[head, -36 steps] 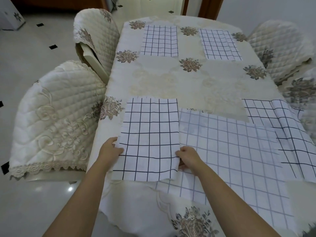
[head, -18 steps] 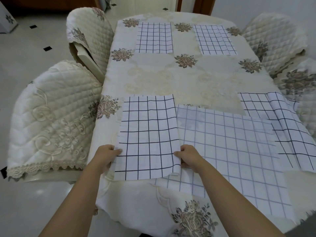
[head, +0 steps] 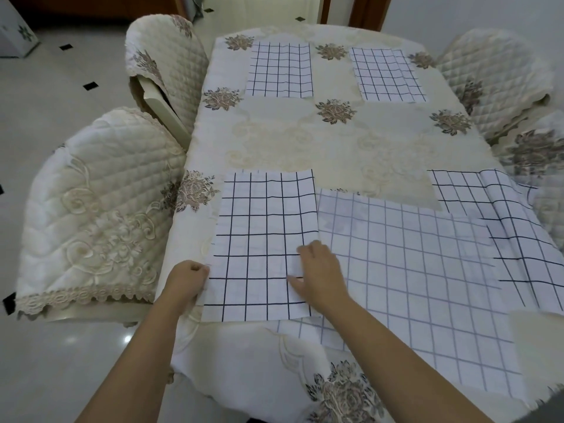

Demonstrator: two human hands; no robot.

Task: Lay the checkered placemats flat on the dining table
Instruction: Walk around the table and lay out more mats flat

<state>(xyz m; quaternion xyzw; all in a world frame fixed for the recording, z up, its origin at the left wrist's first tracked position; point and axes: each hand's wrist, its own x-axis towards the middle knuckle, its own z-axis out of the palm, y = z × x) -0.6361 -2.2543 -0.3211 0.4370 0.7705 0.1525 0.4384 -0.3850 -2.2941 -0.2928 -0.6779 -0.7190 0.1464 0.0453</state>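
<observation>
A white placemat with a black grid [head: 262, 239] lies flat at the near left of the dining table [head: 329, 148]. My left hand [head: 186, 279] pinches its left edge with curled fingers. My right hand [head: 320, 273] rests palm down on its right side, fingers spread flat. Partly under that mat lies a larger, paler checkered cloth [head: 412, 285] reaching the near edge. A rumpled checkered placemat [head: 500, 227] hangs over the right edge. Two more placemats lie flat at the far left [head: 279, 70] and far right [head: 387, 76].
A cream tablecloth with brown flower prints covers the table. Quilted, covered chairs stand on the left [head: 91, 209], far left [head: 168, 65] and right [head: 494, 77]. Pale tiled floor [head: 45, 102] with small black squares lies to the left.
My right hand has moved from gripping the mat's right edge to lying flat on top of it. The left hand keeps its hold on the left edge. The camera has shifted slightly.
</observation>
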